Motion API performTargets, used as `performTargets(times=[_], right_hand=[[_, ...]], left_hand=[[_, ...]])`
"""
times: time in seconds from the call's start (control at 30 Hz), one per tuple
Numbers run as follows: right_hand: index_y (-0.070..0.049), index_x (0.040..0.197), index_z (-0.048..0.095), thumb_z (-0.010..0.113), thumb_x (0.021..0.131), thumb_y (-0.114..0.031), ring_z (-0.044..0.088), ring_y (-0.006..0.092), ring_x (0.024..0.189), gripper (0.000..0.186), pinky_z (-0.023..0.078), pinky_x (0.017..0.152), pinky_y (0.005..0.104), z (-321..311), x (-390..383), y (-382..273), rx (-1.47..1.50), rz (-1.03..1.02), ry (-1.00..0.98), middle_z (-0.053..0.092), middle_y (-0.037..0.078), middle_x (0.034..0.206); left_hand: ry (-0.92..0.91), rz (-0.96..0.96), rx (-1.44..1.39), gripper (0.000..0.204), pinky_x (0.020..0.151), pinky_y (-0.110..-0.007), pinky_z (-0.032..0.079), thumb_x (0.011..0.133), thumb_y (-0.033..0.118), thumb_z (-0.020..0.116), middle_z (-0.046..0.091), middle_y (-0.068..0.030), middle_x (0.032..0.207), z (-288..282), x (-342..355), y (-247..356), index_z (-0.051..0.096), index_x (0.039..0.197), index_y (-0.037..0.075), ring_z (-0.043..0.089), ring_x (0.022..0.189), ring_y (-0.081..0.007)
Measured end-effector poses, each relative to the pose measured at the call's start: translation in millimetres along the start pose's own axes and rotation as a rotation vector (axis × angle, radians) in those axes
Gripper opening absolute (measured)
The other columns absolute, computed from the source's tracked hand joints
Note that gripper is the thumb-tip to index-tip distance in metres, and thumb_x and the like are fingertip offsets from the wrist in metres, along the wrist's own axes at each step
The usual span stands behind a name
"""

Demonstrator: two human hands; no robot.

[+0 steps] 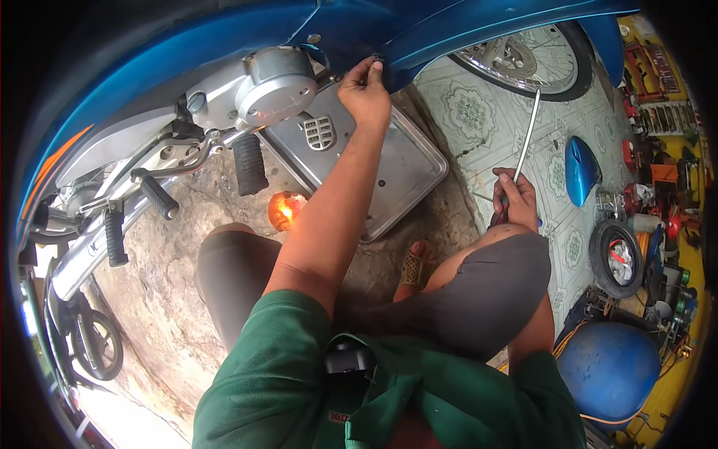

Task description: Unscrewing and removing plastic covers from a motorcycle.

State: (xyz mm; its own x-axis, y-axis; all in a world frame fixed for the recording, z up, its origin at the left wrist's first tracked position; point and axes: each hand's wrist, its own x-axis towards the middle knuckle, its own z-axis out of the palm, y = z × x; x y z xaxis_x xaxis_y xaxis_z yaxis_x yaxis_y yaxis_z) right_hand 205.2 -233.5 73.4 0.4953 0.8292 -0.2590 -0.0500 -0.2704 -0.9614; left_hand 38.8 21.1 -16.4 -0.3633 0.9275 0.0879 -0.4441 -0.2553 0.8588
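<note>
The blue body panel (479,37) of a motorbike stretches across the top of the head view. At its lower edge, beside the round grey engine cover (277,93), my left hand (364,93) reaches up with thumb and fingers pinched together. Whatever lies between those fingertips is too small to make out. Close to my right knee, my right hand (516,198) is closed round a screwdriver (529,135). Its long metal shaft points upward toward the spoked front wheel (576,63); most of the handle is hidden in my fist.
Beneath the engine lies a shallow metal tray (407,168), with a foot pedal (319,133) above it. A rubber footrest (250,165) juts out nearby. An orange round object (284,212) sits near my left forearm. Rightward are a blue curved part (580,170), a small tyre (615,262) and tools (666,120).
</note>
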Motion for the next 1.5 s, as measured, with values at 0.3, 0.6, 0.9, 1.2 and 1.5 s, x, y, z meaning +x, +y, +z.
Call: performTargets(times=[0.3,0.6,0.9,1.2,1.5], right_hand=[[-0.001,0.102,0.064,0.06,0.094,-0.015,0.043,0.0078,0.05,0.017,0.035,0.045,0.0225,-7.1,6.5,7.8,0.006,0.05,0.0,0.051,0.0,0.065],[0.0,0.104,0.063,0.059,0.094,-0.016,0.044,0.0089,0.048,0.018,0.035,0.045,0.023,-17.3,10.2,18.4,0.023,0.073,-0.004,0.052,0.001,0.066],[0.001,0.103,0.063,0.062,0.093,-0.015,0.045,0.0088,0.051,0.019,0.037,0.047,0.023,-10.9,15.2,21.7,0.065,0.093,-0.006,0.053,0.001,0.068],[0.001,0.103,0.063,0.062,0.093,-0.016,0.045,0.0098,0.051,0.02,0.037,0.047,0.0239,-5.3,13.0,18.8,0.019,0.108,-0.001,0.052,0.001,0.066],[0.002,0.104,0.062,0.062,0.094,-0.016,0.045,0.0097,0.051,0.021,0.036,0.047,0.0237,-5.6,17.5,25.1,0.03,0.104,-0.016,0.052,0.001,0.066]], left_hand=[[0.103,-0.082,0.042,0.012,0.069,-0.021,0.045,0.085,0.003,0.071,0.066,-0.0021,0.082,11.7,-5.7,1.6,0.07,0.097,-0.002,0.055,0.072,-0.0071],[0.192,-0.091,0.004,0.011,0.064,-0.02,0.041,0.084,0.004,0.073,0.063,-0.0003,0.078,3.1,0.2,-8.9,0.069,0.093,-0.002,0.05,0.068,-0.0058],[0.144,-0.037,0.067,0.012,0.061,-0.02,0.04,0.084,0.004,0.073,0.063,0.0001,0.077,8.2,-2.4,-0.3,0.068,0.093,-0.001,0.049,0.066,-0.0052],[0.052,-0.035,0.088,0.011,0.062,-0.019,0.041,0.085,0.005,0.072,0.064,0.0002,0.078,-1.8,0.4,0.7,0.069,0.094,-0.001,0.051,0.066,-0.0049],[0.021,-0.058,0.102,0.012,0.062,-0.02,0.042,0.086,0.008,0.072,0.065,-0.0004,0.078,-2.4,1.2,-2.8,0.07,0.093,-0.001,0.051,0.065,-0.0055]])
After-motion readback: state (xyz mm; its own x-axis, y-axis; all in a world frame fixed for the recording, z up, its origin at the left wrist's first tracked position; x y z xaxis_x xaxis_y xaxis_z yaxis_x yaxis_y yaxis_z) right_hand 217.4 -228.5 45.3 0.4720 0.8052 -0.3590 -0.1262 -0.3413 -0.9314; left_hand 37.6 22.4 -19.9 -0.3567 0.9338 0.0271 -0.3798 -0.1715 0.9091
